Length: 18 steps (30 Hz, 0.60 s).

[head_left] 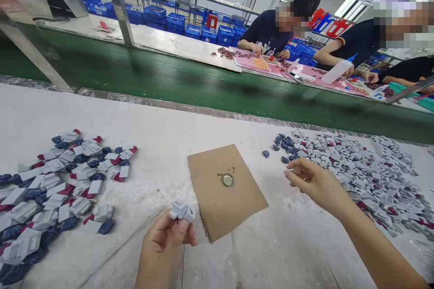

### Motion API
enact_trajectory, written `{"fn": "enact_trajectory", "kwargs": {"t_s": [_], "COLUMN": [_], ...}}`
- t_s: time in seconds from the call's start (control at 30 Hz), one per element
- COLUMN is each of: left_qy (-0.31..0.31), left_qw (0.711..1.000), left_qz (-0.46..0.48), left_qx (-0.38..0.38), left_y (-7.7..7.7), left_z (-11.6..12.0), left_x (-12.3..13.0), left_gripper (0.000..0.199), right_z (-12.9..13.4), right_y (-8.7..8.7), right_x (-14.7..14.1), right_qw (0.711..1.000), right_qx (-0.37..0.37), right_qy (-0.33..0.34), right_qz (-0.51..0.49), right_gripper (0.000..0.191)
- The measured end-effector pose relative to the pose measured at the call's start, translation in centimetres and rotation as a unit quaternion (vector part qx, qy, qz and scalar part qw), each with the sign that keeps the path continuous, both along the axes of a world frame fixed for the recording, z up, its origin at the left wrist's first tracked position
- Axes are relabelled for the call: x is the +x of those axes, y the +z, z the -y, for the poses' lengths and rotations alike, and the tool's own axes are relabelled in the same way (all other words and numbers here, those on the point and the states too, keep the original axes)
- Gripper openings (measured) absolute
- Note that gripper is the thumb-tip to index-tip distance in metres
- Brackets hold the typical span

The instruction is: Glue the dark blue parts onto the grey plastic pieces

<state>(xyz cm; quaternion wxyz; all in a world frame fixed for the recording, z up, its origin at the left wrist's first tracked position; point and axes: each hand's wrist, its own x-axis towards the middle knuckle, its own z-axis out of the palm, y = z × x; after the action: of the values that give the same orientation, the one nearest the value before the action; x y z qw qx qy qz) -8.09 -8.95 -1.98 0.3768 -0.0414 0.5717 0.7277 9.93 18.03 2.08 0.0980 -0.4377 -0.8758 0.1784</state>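
One pale-centred cap (228,180) sits on cardboard (230,210); left hand (167,237) holds a grey piece (181,211)

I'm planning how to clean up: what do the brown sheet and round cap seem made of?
Brown sheet: likely matte cardboard, by its flat tan face and rough edge.
Round cap: probably metal with a dull brassy finish, by its crimped rim and slight sheen, though plastic is possible.
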Motion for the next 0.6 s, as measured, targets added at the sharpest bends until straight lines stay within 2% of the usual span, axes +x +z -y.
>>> {"fn": "enact_trajectory", "kwargs": {"t_s": [0.1, 0.2, 0.3, 0.37, 0.43, 0.47, 0.53, 0.6], "left_qy": [-0.034, -0.051, -0.053, -0.033, -0.011, -0.006, -0.008, -0.012], "left_qw": [0.999, 0.999, 0.998, 0.999, 1.0, 1.0, 1.0, 1.0], "left_qz": [0.002, -0.008, -0.01, -0.005, 0.002, 0.004, 0.002, -0.006], "left_qx": [0.009, 0.005, 0.014, 0.018, 0.016, 0.013, 0.006, 0.0], "left_y": [0.0, -0.1, 0.0, 0.2, 0.5, 0.6, 0.7, 0.7], "left_z": [0.1, 0.2, 0.2, 0.1, 0.0, -0.1, -0.2, -0.1], "left_x": [-0.1, -0.3, -0.1, 0.1, 0.4, 0.5, 0.5, 0.5], "left_gripper": [0.033, 0.033, 0.031, 0.03, 0.03, 0.03, 0.031, 0.03], "right_z": [3.5, 6.1, 7.3, 7.4, 7.2, 7.1, 7.0, 7.5], "right_y": [1.1, 1.3, 0.6, 0.1, -0.5, -0.7, -1.0, -1.3], "right_x": [-2.5, -5.0, -6.5, -6.8, -6.9, -6.8, -6.3, -5.6], "right_qw": [0.988, 0.956, 0.921, 0.914, 0.922, 0.934, 0.968, 0.987], "right_qx": [-0.123, -0.241, -0.355, -0.383, -0.368, -0.337, -0.224, -0.089], "right_qy": [0.063, 0.124, 0.11, 0.078, 0.066, 0.071, 0.093, 0.12], "right_qz": [-0.072, -0.109, -0.114, -0.11, -0.101, -0.093, -0.07, -0.056], "right_gripper": [0.029, 0.026, 0.028, 0.03, 0.031, 0.03, 0.026, 0.022]}}
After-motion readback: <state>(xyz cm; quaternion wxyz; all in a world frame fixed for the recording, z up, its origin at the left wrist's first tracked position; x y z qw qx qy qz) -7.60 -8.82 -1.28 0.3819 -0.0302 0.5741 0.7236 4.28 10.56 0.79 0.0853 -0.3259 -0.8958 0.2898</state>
